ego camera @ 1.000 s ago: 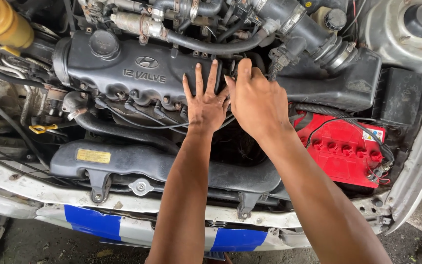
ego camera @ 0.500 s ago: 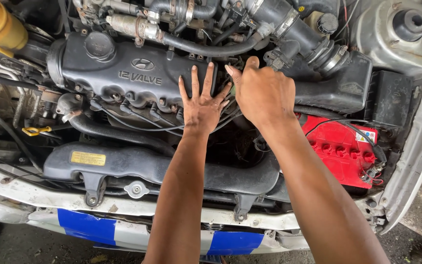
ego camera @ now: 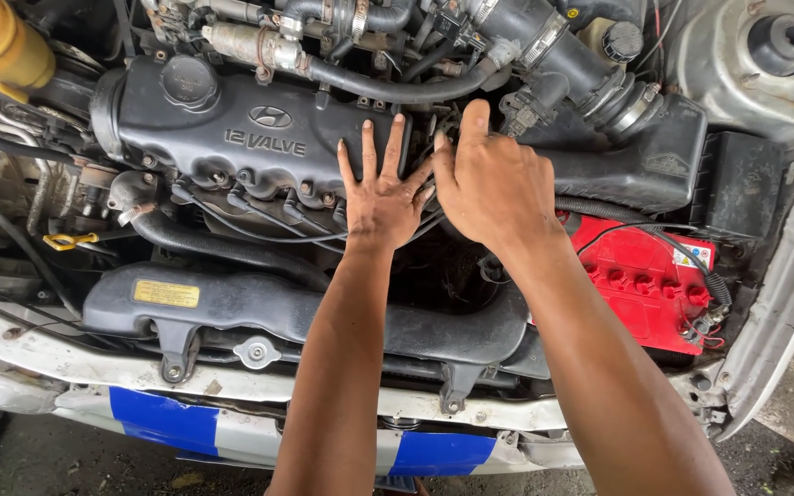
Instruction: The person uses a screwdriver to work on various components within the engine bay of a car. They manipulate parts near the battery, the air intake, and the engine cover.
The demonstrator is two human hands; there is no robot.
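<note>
While both hands worked at the valve cover (ego camera: 232,129) right end, left hand (ego camera: 383,197) lay flat, fingers spread, holding nothing; right hand (ego camera: 493,184) curled beside it, grip hidden. Cover looked still mounted; red battery (ego camera: 645,285) sat rightward

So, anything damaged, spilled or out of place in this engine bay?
No spill shows. The front bumper looks patched with blue tape, and the bodywork around it is scuffed and grimy. Both hands, left and right, lie flat by the valve cover, holding nothing.
</note>
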